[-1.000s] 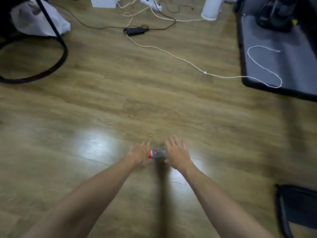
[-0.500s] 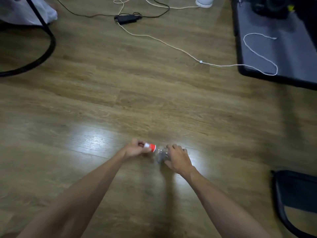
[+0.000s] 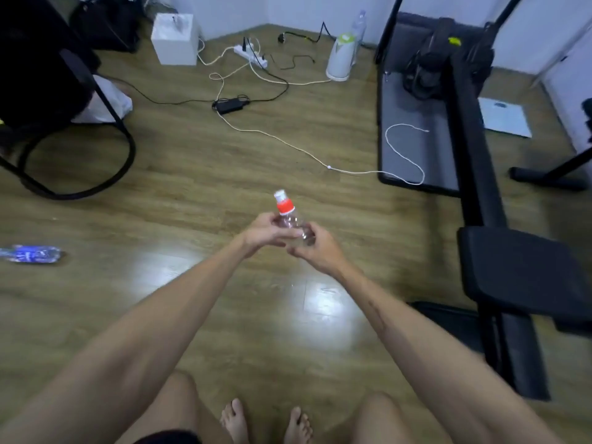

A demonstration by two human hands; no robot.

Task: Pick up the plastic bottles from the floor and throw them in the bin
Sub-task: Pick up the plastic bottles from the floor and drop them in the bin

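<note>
Head view looks down on 2 bare arms stretched out over the wooden floor (image 3: pixel 179 187), and both hands meet around 1 clear plastic bottle (image 3: pixel 290 219) held up in the air, clear of the boards. Its red collar and white cap point up and away from the person. The left hand (image 3: pixel 266 233) wraps its fingers around the bottle's body from the left, and the right hand (image 3: pixel 315 249) curls around the lower part from the right, so the 2 hands touch across it. Off at the far left edge, a second bottle with a blue label (image 3: pixel 32 254) lies on its side on the floor, well apart from the hands. Up at the back, a white kettle (image 3: pixel 341 57) stands near the wall, a power strip (image 3: pixel 251 54) trails cables, and a black adapter (image 3: pixel 230 104) sits on the boards. A white cord (image 3: pixel 288 144) runs across to the grey treadmill deck (image 3: pixel 413 129) on the right. A black chair frame (image 3: pixel 77 149) curves at the left. 2 bare feet (image 3: pixel 266 423) show at the bottom edge.
</note>
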